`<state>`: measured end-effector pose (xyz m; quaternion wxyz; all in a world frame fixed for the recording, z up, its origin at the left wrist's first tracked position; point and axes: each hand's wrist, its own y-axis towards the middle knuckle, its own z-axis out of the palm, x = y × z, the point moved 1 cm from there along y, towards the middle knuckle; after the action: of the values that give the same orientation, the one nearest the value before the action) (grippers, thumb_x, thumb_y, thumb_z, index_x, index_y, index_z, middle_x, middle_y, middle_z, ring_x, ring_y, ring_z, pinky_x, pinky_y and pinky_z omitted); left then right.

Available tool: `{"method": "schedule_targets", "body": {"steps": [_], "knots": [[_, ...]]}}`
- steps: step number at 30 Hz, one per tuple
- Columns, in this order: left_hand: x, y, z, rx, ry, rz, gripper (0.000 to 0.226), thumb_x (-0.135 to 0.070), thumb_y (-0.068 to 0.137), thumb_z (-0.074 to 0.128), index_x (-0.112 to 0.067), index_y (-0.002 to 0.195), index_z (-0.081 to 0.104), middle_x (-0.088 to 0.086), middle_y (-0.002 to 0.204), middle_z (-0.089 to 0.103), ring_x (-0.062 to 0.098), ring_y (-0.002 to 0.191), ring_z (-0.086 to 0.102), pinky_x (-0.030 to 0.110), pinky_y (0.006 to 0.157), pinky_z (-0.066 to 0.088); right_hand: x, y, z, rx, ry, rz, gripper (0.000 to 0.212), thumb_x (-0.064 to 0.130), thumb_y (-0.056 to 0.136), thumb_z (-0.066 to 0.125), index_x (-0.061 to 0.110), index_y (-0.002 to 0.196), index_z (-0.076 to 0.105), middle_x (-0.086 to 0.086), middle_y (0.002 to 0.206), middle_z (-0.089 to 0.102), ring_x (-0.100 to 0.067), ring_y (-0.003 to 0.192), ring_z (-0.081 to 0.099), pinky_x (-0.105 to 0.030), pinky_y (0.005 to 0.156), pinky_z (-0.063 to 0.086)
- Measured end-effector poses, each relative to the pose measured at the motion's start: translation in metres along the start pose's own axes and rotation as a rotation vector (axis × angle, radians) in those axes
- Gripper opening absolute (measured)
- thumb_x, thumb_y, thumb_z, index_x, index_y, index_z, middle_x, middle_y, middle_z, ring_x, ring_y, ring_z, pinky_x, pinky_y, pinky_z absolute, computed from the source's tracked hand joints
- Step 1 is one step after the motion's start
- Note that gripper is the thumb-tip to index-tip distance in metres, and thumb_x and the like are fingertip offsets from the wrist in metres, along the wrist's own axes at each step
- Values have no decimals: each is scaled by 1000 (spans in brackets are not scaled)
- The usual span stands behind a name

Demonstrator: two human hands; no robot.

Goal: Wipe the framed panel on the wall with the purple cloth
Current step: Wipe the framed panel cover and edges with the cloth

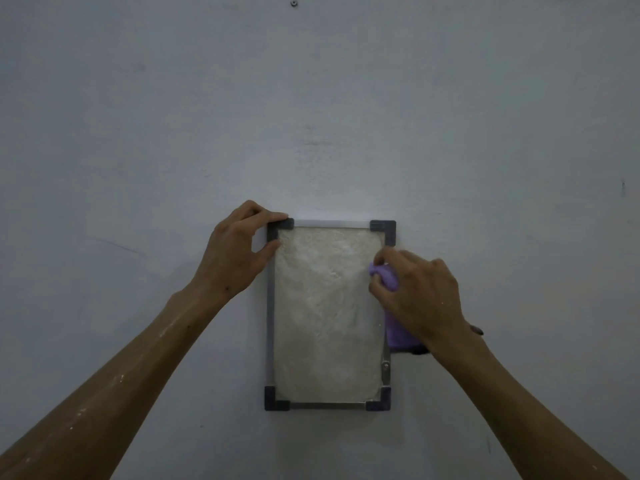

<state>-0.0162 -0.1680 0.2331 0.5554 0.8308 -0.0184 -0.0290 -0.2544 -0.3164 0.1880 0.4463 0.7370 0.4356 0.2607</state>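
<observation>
- Rectangular framed panel [327, 313]: upright on a pale grey painted wall [138, 133], in the lower middle of the view. Thin metal rails form the frame; dark plastic pieces cap all four corners. The pane carries a cloudy whitish film across nearly its whole surface.
- Left hand [235, 252]: pinches the panel's upper left corner. The forefinger lies along the top of the dark corner piece and the thumb presses on the left rail just below it. The remaining fingers are curled behind, near the wall.
- Right hand [415, 299]: fingers curled and clamped around a bunched purple cloth [384, 277]. The hand sits at the panel's right edge, in the upper half, just below the upper right corner piece.
- Purple cloth: a wad protrudes between thumb and fingers and touches the pane beside the right rail. A further fold hangs below the palm, over the right rail and the wall beside it.
- Small round fastener [385, 366]: set in the right rail, toward the lower right corner.
- Small round screw head [294, 3]: set in the wall, high above the panel and well apart from it.
- Both forearms enter from the lower corners of the view; the left shows pale specks.
</observation>
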Motion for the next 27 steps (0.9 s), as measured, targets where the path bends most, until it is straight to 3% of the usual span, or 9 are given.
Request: {"method": "schedule_targets", "body": {"steps": [3,9,16,19,22,27], "knots": [[0,0,0,-3,-3,2,42,-10,86,77,-11,127,68,5,113,63,18,101,61,31,90,55,-3,1,-2,96,27,-29,16,35,90,65,21,96,60,3,84,65,-17,66,57,-39,75,51],[-1,0,-1,3,-2,-10,43,-10,86,77,-10,128,67,6,114,63,19,102,61,33,91,55,-1,26,-7,-111,-14,29,15,32,93,63,20,101,61,0,84,66,-21,68,59,-38,72,49],[-2,1,-1,-4,-9,-15,43,-10,86,77,-10,128,68,6,113,63,19,101,61,33,92,55,0,16,-3,157,-7,-64,19,42,91,62,24,99,60,3,88,67,-14,69,57,-35,78,50],[-3,0,-1,3,-9,-19,43,-10,86,78,-10,128,67,6,114,63,20,102,61,34,92,55,1,42,-12,-11,-37,-56,17,38,91,62,22,98,60,2,84,66,-15,66,54,-31,71,45],[-3,-1,-1,7,0,-20,43,-10,86,77,-11,129,67,5,114,63,18,102,61,32,92,54,7,46,-9,-112,-46,-22,16,35,93,60,20,99,60,1,83,65,-18,65,56,-35,69,48],[-2,-1,-1,5,-2,-20,43,-11,87,76,-12,129,67,4,114,62,17,102,61,30,92,54,10,20,2,128,-36,-126,19,39,94,60,23,103,59,2,92,66,-16,72,59,-37,79,50]]}}
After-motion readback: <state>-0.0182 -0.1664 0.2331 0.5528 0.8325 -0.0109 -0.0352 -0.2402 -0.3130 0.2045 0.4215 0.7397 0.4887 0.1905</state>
